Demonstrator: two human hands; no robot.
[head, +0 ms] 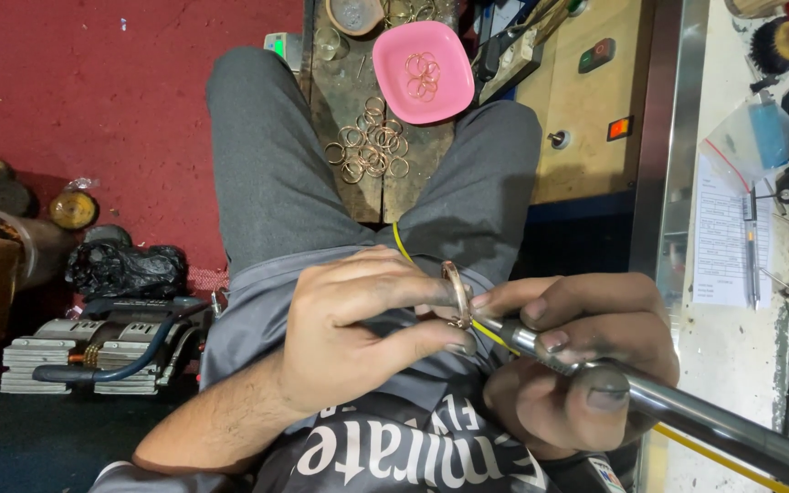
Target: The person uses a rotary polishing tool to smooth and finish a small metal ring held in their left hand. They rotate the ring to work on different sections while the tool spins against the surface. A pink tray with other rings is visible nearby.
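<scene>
Left hand (358, 333) pinches copper bangle (457, 294) upright at frame centre, edge exposed to tool. Right hand (577, 361) grips metal handpiece (678, 406) pen-style, tip at bangle. Loose rings (369, 151) wait on wooden surface (340, 91), upper centre; pink dish (449, 96) holds more.

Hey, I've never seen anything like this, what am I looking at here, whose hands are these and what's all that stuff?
This is one view from a camera worn on a person's head, looking down at their lap and two bare hands. The left hand pinches a thin copper-coloured metal ring. The right hand grips a grey metal handheld tool, its tip at the ring. Beyond the knees, a worn wooden bench board carries a pile of loose copper-coloured rings and a pink plastic dish with a few more rings.
</scene>
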